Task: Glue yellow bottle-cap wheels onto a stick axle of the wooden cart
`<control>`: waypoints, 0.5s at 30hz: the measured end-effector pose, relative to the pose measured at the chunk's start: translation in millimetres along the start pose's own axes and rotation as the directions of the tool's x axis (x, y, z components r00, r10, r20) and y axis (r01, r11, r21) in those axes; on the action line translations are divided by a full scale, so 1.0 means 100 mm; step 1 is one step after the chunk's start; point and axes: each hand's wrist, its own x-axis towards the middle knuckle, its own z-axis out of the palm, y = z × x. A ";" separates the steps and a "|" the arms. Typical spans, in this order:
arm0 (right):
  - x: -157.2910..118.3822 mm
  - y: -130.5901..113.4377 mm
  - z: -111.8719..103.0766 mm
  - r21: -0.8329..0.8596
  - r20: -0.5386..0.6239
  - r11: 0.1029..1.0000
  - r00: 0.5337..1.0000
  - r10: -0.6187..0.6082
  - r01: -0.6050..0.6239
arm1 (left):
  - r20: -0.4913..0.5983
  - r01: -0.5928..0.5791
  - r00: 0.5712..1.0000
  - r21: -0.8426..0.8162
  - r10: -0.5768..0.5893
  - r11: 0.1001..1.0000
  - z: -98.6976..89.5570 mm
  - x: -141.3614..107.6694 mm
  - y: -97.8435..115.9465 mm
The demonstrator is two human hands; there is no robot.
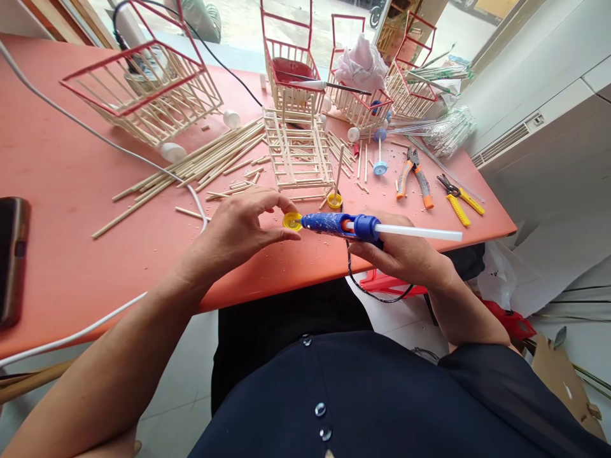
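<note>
Between the thumb and fingers of my left hand [243, 226] is a small yellow cap [292, 221], its hollow side up. My right hand [405, 251] is wrapped round a blue glue gun [329, 224], whose nozzle points left and meets the cap's right side. A white glue stick [420, 233] sticks out of the gun's back end. Just behind the gun, a second yellow cap [335, 201] lies on the table with a thin stick [338, 168] standing up from it. Beyond my hands sits a small wooden stick frame [300, 156].
On the orange table [119, 267] are loose wooden sticks [205, 159], red-rimmed stick carts [153, 95], orange-grey pliers [414, 178] and yellow-handled cutters [459, 198]. A phone [12, 254] lies at the left edge. A white cable crosses the left side.
</note>
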 end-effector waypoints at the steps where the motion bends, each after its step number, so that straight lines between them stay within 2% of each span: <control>1: 0.00 0.01 0.00 -0.017 -0.007 1.000 1.000 -0.002 0.002 | -0.003 0.000 1.000 -0.006 0.000 1.000 0.00 0.00 0.00; 5: 0.00 0.03 0.01 -0.070 -0.021 0.997 1.000 -0.014 0.013 | -0.033 0.007 0.999 -0.033 -0.008 0.999 0.00 0.00 0.03; 12: 0.01 0.03 0.01 -0.025 -0.006 1.000 1.000 0.006 -0.006 | -0.086 0.016 0.996 -0.001 -0.016 1.000 -0.01 -0.01 0.05; 15: 0.00 0.04 0.03 -0.019 -0.033 0.999 0.999 -0.035 0.035 | -0.087 0.027 0.996 0.008 -0.026 1.000 -0.01 -0.01 0.05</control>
